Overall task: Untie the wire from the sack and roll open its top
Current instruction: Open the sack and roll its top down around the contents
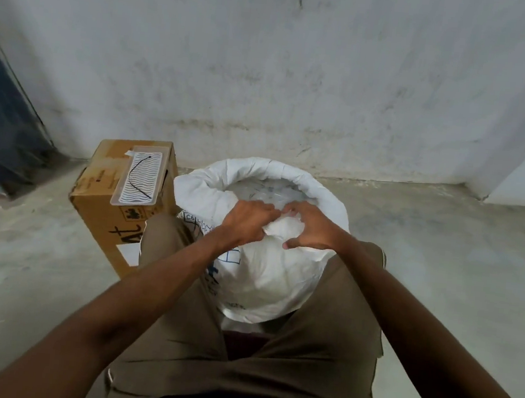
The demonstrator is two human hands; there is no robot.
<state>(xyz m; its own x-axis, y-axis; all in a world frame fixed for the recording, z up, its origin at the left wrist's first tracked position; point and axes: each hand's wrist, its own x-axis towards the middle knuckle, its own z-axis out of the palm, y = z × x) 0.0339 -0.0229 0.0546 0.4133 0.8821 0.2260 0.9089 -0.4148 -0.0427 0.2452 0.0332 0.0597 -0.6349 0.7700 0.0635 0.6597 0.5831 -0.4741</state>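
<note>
A white woven sack [263, 276] with blue print stands between my knees. Its top is rolled outward into a thick rim [292, 171], and clear plastic lining shows inside. My left hand [248, 218] and my right hand [311, 226] both grip the near part of the rim, pinching a fold of white fabric between them. A black wire [139, 169] lies loose on a white patterned tray [139, 178] on top of the cardboard box, left of the sack.
A brown cardboard box [105, 215] stands on the concrete floor just left of the sack and touches my left knee. A dark panel [2, 122] leans at the far left. A stained grey wall [299, 74] rises behind the sack.
</note>
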